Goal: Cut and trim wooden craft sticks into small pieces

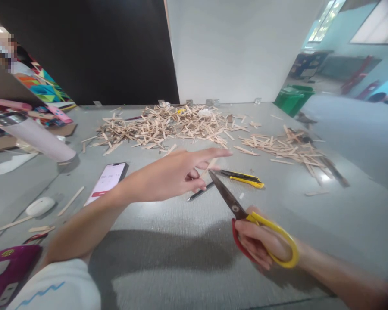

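My left hand [177, 174] is over the middle of the table with its index finger stretched out. Its other fingers are curled on a thin wooden stick [209, 166], part of which they hide. My right hand [261, 241] grips a pair of scissors [228, 198] with one yellow and one red handle. The scissor blades look nearly closed, and their tips are beside the stick. Behind the blades lies a yellow utility knife [245, 178]. A dark pen [200, 192] rests on the table below my left fingers.
A large heap of wooden sticks [168, 127] lies at the back, with a smaller pile [287, 150] to the right. A phone [106, 183], a white mouse [40, 206], a pale bottle [40, 140] and a purple power strip [11, 275] are on the left. Upright panels [239, 51] border the back.
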Demonstrator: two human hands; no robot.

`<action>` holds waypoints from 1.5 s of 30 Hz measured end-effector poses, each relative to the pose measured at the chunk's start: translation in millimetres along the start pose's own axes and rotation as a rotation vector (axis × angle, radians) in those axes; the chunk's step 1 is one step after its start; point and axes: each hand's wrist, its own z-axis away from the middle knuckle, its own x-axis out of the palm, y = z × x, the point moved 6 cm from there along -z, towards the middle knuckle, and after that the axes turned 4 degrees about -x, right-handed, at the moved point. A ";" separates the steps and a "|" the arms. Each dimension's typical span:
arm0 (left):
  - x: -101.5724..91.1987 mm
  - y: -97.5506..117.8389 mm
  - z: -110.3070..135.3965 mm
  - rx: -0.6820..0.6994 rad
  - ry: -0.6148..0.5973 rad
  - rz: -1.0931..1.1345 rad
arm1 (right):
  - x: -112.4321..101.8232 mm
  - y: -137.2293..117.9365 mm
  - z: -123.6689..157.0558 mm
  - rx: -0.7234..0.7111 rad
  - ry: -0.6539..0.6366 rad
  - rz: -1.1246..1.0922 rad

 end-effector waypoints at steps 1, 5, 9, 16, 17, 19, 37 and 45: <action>0.2 -0.1 -0.4 -0.008 -0.003 0.059 | -0.2 -1.2 -0.6 -0.008 0.008 -0.019; 1.7 -0.2 -1.9 -0.018 -0.003 0.193 | -0.3 -5.7 -2.9 -0.028 0.059 -0.047; 1.6 -0.2 -2.3 -0.020 0.011 0.210 | 1.4 -6.0 -4.1 -0.019 0.073 -0.062; 4.4 1.4 -3.3 -0.033 -0.008 0.220 | 1.1 -4.8 -3.7 -0.038 0.081 -0.046; 5.2 1.6 -3.6 -0.034 -0.010 0.221 | 1.7 -5.8 -3.7 -0.036 0.078 -0.044; 6.1 1.9 -4.4 -0.036 -0.001 0.222 | 2.4 -8.0 -3.6 -0.025 0.090 -0.045; 9.2 1.1 -7.4 0.015 0.061 0.091 | 2.8 -7.2 -4.8 -0.015 0.127 -0.028; 5.3 -3.2 -6.3 -0.023 0.086 0.110 | 2.5 -8.9 -9.6 -0.003 0.162 -0.029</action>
